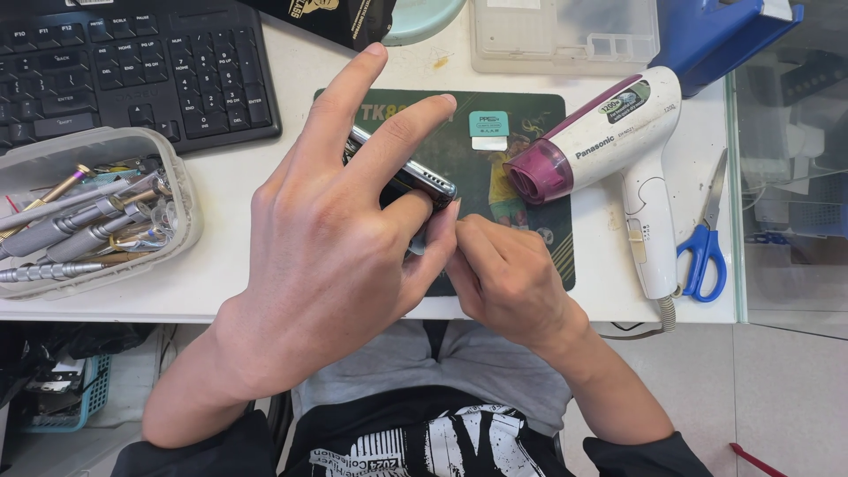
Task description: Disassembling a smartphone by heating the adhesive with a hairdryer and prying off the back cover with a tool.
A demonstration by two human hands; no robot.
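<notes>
Left hand clamps phone edge-up above bench front edge, long axis slanting down-right; right hand pinched closed at its lower end

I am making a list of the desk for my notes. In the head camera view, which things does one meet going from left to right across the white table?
Clear plastic tub of screwdrivers → left hand holding a phone → right hand → white and purple hair dryer → blue-handled scissors.

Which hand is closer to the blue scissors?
Right. The right hand is at the mat's front edge, with the hair dryer between it and the scissors. The left hand, gripping the phone, is farther away.
</notes>
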